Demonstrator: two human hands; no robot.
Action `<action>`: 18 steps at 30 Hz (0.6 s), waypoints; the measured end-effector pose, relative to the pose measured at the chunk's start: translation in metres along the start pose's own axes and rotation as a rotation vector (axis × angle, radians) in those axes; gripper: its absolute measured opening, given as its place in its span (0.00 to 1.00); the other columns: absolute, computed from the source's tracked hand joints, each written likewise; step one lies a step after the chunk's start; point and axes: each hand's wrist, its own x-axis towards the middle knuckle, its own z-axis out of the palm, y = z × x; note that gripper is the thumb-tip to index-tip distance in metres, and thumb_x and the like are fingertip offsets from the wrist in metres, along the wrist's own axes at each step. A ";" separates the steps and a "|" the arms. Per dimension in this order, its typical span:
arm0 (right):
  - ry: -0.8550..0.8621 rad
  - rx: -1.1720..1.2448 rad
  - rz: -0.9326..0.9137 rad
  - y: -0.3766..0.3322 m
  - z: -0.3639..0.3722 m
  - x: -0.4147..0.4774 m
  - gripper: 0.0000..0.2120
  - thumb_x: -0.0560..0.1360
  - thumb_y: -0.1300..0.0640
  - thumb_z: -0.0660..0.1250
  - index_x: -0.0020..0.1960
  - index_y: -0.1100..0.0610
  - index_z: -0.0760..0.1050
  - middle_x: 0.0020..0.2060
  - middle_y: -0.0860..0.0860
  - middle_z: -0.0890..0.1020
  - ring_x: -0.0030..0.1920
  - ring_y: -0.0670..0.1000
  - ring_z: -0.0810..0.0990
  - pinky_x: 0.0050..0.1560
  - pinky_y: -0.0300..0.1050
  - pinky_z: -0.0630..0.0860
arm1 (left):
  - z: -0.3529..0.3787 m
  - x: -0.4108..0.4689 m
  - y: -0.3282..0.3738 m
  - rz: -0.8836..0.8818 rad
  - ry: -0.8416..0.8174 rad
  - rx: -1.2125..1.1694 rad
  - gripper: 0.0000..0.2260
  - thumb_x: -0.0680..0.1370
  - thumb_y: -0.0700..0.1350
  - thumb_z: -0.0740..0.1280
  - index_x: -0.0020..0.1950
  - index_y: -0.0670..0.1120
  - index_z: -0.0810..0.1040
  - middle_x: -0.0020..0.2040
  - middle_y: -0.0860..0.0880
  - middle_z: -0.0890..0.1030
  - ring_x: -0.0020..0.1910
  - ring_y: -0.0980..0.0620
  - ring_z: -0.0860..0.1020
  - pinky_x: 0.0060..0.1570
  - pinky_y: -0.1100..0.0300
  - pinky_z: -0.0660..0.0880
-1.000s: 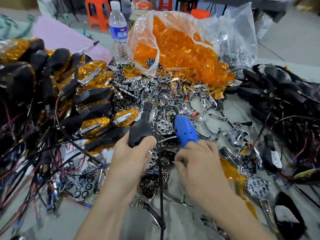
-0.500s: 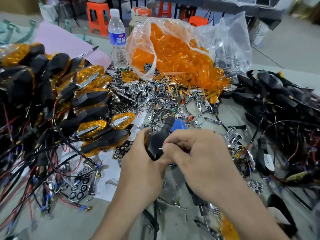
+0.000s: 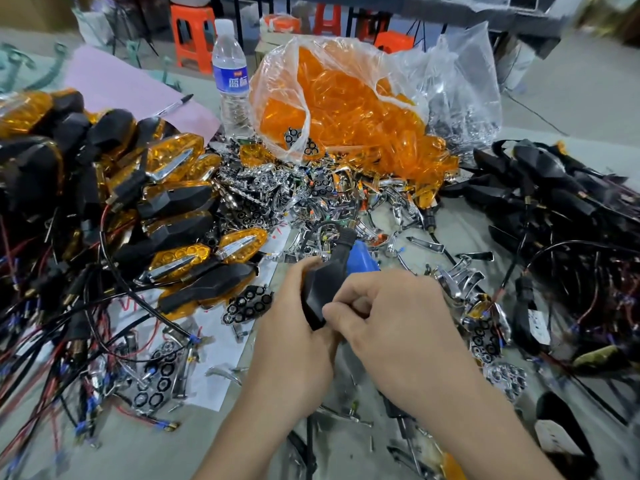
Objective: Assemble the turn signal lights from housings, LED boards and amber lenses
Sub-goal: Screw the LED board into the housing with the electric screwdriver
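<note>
Head view: table [image 3: 145,452], orange stools [image 3: 194,39] behind. Bag [image 3: 450,81] holds amber lenses [image 3: 346,109]. Left grip [image 3: 294,341] and right grip [image 3: 398,323] clamp one housing [image 3: 322,285].

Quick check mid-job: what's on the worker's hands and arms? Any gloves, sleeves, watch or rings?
Nothing worn shows. The left hand and the right hand are bare, with no gloves, rings or tape. The left forearm and the right forearm are also bare down to the bottom edge of the picture. No sleeve, cuff, watch or wristband is in view.
</note>
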 end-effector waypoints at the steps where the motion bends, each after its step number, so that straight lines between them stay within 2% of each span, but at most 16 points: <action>1: 0.018 0.003 0.016 0.001 0.002 0.002 0.06 0.73 0.47 0.76 0.40 0.47 0.83 0.29 0.42 0.80 0.31 0.46 0.74 0.38 0.42 0.74 | 0.000 0.001 -0.002 0.003 0.005 0.024 0.31 0.72 0.35 0.69 0.63 0.67 0.71 0.50 0.70 0.81 0.47 0.65 0.81 0.43 0.65 0.76; 3: 0.029 0.020 0.063 0.003 0.004 0.005 0.08 0.71 0.45 0.77 0.39 0.48 0.83 0.29 0.41 0.81 0.29 0.45 0.74 0.35 0.42 0.73 | 0.001 0.003 -0.004 0.005 0.024 0.051 0.26 0.74 0.37 0.70 0.62 0.66 0.72 0.49 0.69 0.81 0.46 0.65 0.80 0.41 0.65 0.75; 5: 0.009 0.086 0.115 0.006 0.003 0.008 0.09 0.70 0.44 0.76 0.38 0.49 0.83 0.27 0.43 0.81 0.27 0.44 0.74 0.32 0.40 0.71 | 0.002 0.005 -0.004 -0.005 0.024 0.048 0.18 0.75 0.47 0.73 0.60 0.64 0.73 0.49 0.66 0.83 0.46 0.64 0.80 0.44 0.57 0.78; 8: 0.115 0.282 0.223 0.018 -0.011 0.010 0.07 0.72 0.43 0.73 0.39 0.45 0.83 0.28 0.44 0.83 0.26 0.40 0.77 0.34 0.42 0.76 | 0.001 0.006 -0.007 -0.033 -0.009 0.033 0.12 0.75 0.56 0.73 0.56 0.63 0.74 0.46 0.65 0.82 0.43 0.64 0.80 0.42 0.55 0.75; 10: 0.216 0.170 0.271 0.032 -0.023 0.010 0.07 0.74 0.42 0.71 0.41 0.43 0.83 0.30 0.41 0.83 0.29 0.40 0.79 0.35 0.42 0.76 | 0.000 0.008 -0.008 -0.063 -0.023 0.006 0.12 0.72 0.60 0.70 0.54 0.66 0.74 0.47 0.66 0.82 0.43 0.64 0.80 0.45 0.53 0.77; 11: 0.191 0.044 0.298 0.039 -0.025 0.010 0.08 0.74 0.40 0.70 0.43 0.43 0.83 0.32 0.41 0.84 0.32 0.40 0.80 0.38 0.42 0.77 | -0.002 0.009 -0.008 -0.075 -0.021 -0.010 0.12 0.71 0.61 0.68 0.53 0.69 0.74 0.48 0.67 0.82 0.44 0.64 0.79 0.47 0.53 0.78; 13: 0.004 -0.229 0.370 0.048 -0.019 0.006 0.17 0.73 0.34 0.67 0.54 0.44 0.81 0.43 0.43 0.86 0.47 0.47 0.83 0.48 0.46 0.78 | -0.005 0.013 -0.008 -0.086 0.006 -0.047 0.13 0.69 0.61 0.67 0.52 0.70 0.74 0.48 0.67 0.81 0.45 0.64 0.79 0.48 0.55 0.78; 15: -0.153 -0.354 0.419 0.051 -0.004 0.001 0.29 0.72 0.27 0.63 0.66 0.42 0.71 0.54 0.46 0.84 0.57 0.55 0.82 0.50 0.50 0.73 | -0.008 0.017 -0.008 -0.084 0.060 -0.084 0.13 0.69 0.59 0.68 0.53 0.65 0.77 0.47 0.65 0.82 0.45 0.63 0.80 0.48 0.54 0.77; 16: -0.174 -0.384 0.431 0.051 0.004 -0.001 0.30 0.71 0.25 0.63 0.67 0.41 0.67 0.54 0.47 0.83 0.58 0.56 0.82 0.48 0.51 0.70 | -0.009 0.019 -0.008 -0.081 0.083 -0.092 0.13 0.69 0.59 0.68 0.53 0.62 0.78 0.47 0.64 0.83 0.44 0.62 0.80 0.47 0.55 0.76; 18: -0.166 -0.471 0.430 0.049 0.017 0.002 0.30 0.70 0.24 0.63 0.62 0.42 0.63 0.45 0.47 0.79 0.53 0.57 0.82 0.44 0.51 0.67 | -0.013 0.022 -0.008 -0.066 0.122 -0.089 0.11 0.71 0.58 0.70 0.53 0.62 0.78 0.46 0.63 0.83 0.44 0.62 0.79 0.44 0.57 0.73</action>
